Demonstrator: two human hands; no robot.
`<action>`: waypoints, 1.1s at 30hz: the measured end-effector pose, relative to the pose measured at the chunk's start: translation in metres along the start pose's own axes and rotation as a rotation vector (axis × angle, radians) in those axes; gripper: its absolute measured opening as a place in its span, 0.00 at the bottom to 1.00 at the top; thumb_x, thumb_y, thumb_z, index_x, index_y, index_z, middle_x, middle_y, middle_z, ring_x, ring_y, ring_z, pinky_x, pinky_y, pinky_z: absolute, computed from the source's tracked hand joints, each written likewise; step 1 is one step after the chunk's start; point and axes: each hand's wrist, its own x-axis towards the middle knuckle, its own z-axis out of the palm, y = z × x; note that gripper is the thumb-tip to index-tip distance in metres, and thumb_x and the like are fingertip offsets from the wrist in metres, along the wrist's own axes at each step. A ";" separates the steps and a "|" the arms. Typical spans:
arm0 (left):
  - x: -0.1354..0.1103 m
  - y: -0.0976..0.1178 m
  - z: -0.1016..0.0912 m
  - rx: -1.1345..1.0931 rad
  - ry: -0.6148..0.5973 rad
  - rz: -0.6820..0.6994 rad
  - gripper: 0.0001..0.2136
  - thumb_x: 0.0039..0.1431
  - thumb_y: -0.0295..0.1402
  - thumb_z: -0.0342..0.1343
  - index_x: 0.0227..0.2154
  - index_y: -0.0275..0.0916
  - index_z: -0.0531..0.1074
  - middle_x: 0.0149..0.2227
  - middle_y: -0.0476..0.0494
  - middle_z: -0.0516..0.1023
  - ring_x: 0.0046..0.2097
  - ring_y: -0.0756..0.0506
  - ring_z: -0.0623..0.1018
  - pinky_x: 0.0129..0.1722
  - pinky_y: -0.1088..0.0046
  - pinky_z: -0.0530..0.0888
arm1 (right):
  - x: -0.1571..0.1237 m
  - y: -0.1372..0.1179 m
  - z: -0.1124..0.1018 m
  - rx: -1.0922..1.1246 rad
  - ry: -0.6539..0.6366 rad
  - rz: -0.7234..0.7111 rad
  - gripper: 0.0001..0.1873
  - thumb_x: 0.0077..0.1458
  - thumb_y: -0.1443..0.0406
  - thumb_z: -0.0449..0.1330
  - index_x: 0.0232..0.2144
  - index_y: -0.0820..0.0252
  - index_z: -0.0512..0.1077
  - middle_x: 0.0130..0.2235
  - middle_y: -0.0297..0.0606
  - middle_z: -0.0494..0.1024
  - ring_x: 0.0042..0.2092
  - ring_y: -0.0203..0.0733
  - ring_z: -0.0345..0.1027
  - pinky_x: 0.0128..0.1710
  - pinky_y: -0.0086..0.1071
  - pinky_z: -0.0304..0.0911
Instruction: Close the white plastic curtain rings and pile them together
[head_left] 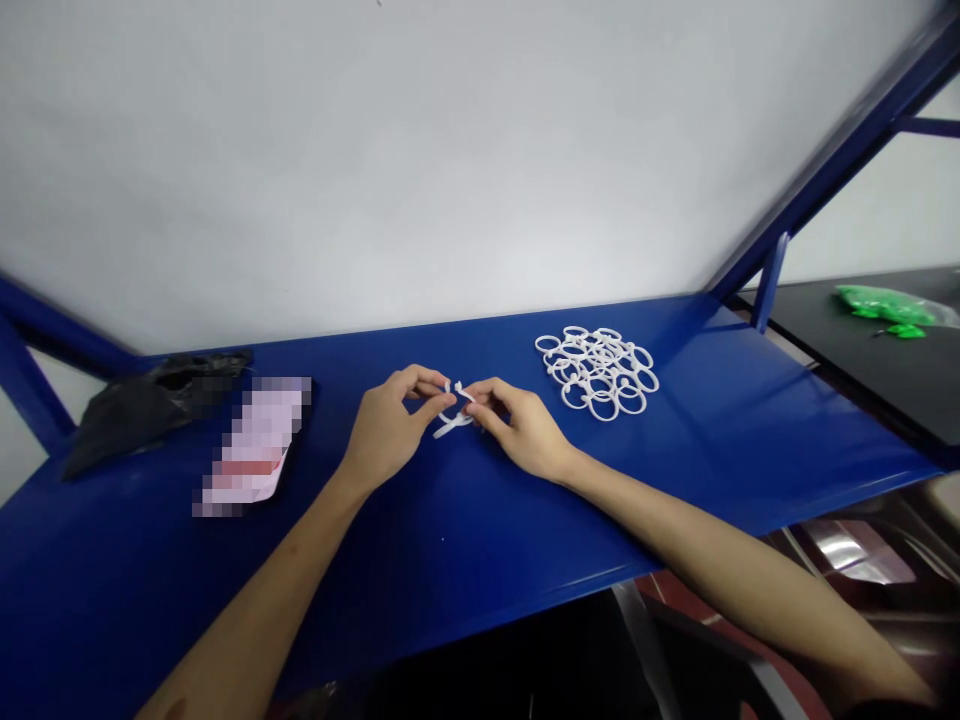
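Pinching from both sides, the left hand (386, 430) and the right hand (521, 430) meet over the blue table (465, 560) and hold a small white plastic ring (454, 408) between their fingertips, each hand closed on its own end of the piece with thumb and forefinger. The ring sits in the narrow gap between the two hands, lifted just off the tabletop or barely touching it; which one cannot be told. Its two free ends stick upward near the fingertips, and a short tail runs down and toward the left hand's side, so its long axis appears to lie on a slant from upper right to lower left. Holding it at both ends likely lets the fingers bend or close it with control. Beyond the right hand, further from the person, lies a pile of white rings (598, 372), flat and overlapping, near enough for that hand to reach. Well out past the left hand rest a blurred pink packet (255, 450) and a black bag (150, 405) beside it.
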 end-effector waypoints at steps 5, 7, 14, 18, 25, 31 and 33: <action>-0.004 -0.004 0.010 -0.180 -0.088 -0.041 0.09 0.57 0.41 0.62 0.37 0.43 0.75 0.33 0.48 0.81 0.37 0.44 0.80 0.41 0.64 0.76 | -0.005 0.005 -0.003 0.188 0.047 0.096 0.07 0.63 0.60 0.60 0.41 0.56 0.72 0.32 0.32 0.79 0.33 0.35 0.73 0.36 0.32 0.70; -0.005 -0.006 0.013 -0.218 -0.132 -0.045 0.11 0.58 0.43 0.61 0.40 0.43 0.75 0.34 0.47 0.81 0.37 0.45 0.80 0.41 0.64 0.76 | -0.006 0.009 -0.002 0.236 0.053 0.108 0.08 0.63 0.60 0.60 0.41 0.56 0.72 0.33 0.33 0.79 0.33 0.35 0.74 0.37 0.32 0.71; -0.008 -0.010 0.022 0.110 -0.281 0.137 0.11 0.55 0.40 0.63 0.40 0.43 0.76 0.39 0.46 0.79 0.44 0.41 0.76 0.47 0.60 0.73 | -0.005 0.005 -0.007 0.113 0.070 0.036 0.06 0.64 0.63 0.60 0.41 0.56 0.75 0.35 0.33 0.82 0.35 0.37 0.75 0.37 0.32 0.70; -0.005 -0.016 0.019 0.134 -0.269 0.164 0.07 0.61 0.39 0.59 0.36 0.43 0.75 0.37 0.47 0.78 0.40 0.44 0.76 0.43 0.66 0.72 | -0.003 0.004 -0.016 -0.079 0.088 -0.155 0.06 0.64 0.66 0.60 0.40 0.56 0.78 0.40 0.37 0.82 0.41 0.39 0.76 0.44 0.34 0.69; -0.002 -0.012 0.008 0.119 -0.274 0.074 0.08 0.60 0.41 0.59 0.33 0.42 0.72 0.35 0.49 0.77 0.35 0.46 0.74 0.37 0.68 0.71 | -0.003 0.010 -0.020 -0.201 0.097 -0.210 0.08 0.64 0.65 0.59 0.42 0.57 0.80 0.39 0.39 0.82 0.39 0.39 0.74 0.41 0.34 0.69; -0.001 -0.014 0.006 0.157 -0.262 0.053 0.11 0.64 0.44 0.54 0.32 0.43 0.72 0.32 0.49 0.77 0.35 0.46 0.75 0.38 0.66 0.72 | -0.004 0.012 -0.019 -0.253 0.103 -0.189 0.08 0.65 0.65 0.59 0.41 0.56 0.80 0.39 0.39 0.81 0.38 0.39 0.74 0.40 0.35 0.69; -0.002 -0.013 0.007 0.160 -0.231 0.076 0.10 0.63 0.43 0.54 0.35 0.43 0.74 0.34 0.47 0.78 0.36 0.45 0.76 0.40 0.65 0.73 | -0.003 0.013 -0.019 -0.256 0.108 -0.169 0.08 0.65 0.64 0.59 0.40 0.56 0.80 0.38 0.39 0.81 0.38 0.39 0.74 0.40 0.35 0.69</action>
